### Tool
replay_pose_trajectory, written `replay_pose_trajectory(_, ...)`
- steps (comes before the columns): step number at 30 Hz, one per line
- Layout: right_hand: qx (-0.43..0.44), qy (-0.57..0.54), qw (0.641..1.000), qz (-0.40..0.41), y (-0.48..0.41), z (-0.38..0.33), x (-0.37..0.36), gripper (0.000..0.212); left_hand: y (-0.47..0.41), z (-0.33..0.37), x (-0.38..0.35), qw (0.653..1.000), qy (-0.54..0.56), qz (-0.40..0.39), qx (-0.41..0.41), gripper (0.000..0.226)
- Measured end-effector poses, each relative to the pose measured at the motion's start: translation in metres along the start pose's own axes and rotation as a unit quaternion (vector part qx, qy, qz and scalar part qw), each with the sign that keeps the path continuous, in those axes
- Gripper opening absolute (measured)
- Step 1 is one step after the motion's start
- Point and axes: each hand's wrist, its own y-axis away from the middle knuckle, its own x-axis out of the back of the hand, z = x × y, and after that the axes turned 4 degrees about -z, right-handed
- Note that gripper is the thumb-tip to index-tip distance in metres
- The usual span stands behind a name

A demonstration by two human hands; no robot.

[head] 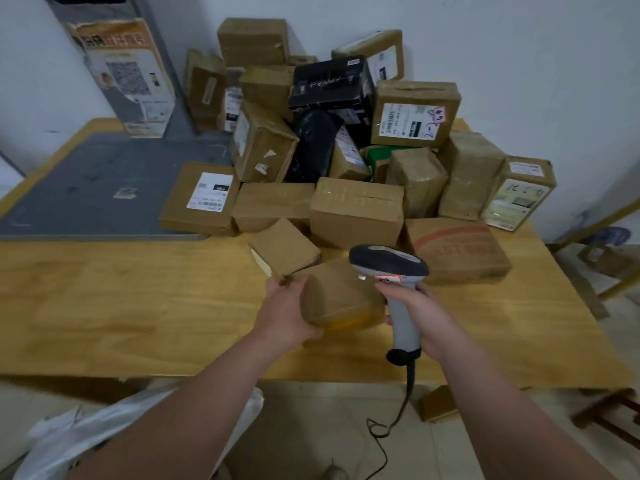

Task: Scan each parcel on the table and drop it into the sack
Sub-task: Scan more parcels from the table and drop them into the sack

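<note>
- Left hand point(287, 306): its grip clamps a brown parcel point(341, 296) over the desk point(138, 289).
- Right hand point(420, 311), at the parcel's 3 o'clock: its grip is clamped round the scanner point(389, 263).
- Seemingly the sack point(86, 431), blurred, at 7 o'clock.

light: dim, even indoor | shadows: soft | focus: slightly blurred throughout | edges: wide-angle bowing

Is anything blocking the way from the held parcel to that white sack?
Nothing visible. The left hand holds the parcel over bare table; the white sack sits below the table's near edge, left, with only the person's own forearm over it.
</note>
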Motion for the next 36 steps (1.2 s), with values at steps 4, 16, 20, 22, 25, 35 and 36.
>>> replay_pose_trajectory(4, 0.016, -0.037, 0.999, -0.033, -0.003, -0.013, -0.016, 0.031, 0.014, -0.03, 0.022, 0.989, 0.139, 0.039, 0.014, 0.072)
replay_pose_trajectory(16, 0.001, -0.068, 0.997, -0.039, -0.01, -0.026, -0.055, 0.054, 0.01, -0.043, 0.019, 0.999, 0.007, 0.003, -0.041, 0.114)
replay_pose_trajectory(20, 0.015, -0.075, 0.996, -0.036, -0.006, -0.031, -0.054, 0.065, 0.008, -0.041, 0.02, 0.998, -0.037, 0.029, -0.049, 0.109)
replay_pose_trajectory(22, 0.042, -0.068, 0.997, -0.016, -0.005, -0.035, -0.054, 0.057, 0.009, -0.04, 0.025, 0.997, 0.04, 0.058, -0.036, 0.081)
replay_pose_trajectory(25, 0.08, -0.065, 0.995, 0.013, -0.002, -0.048, -0.051, 0.042, 0.012, -0.043, 0.037, 0.949, 0.308, 0.067, 0.018, 0.04)
replay_pose_trajectory(35, 0.116, 0.09, 0.984, -0.103, 0.017, -0.074, -0.07, 0.025, 0.019, -0.062, 0.061, 0.735, 0.673, 0.086, 0.027, 0.043)
replay_pose_trajectory(36, 0.115, 0.105, 0.981, -0.113, 0.017, -0.074, -0.074, 0.024, 0.02, -0.064, 0.062, 0.731, 0.676, 0.091, 0.027, 0.042)
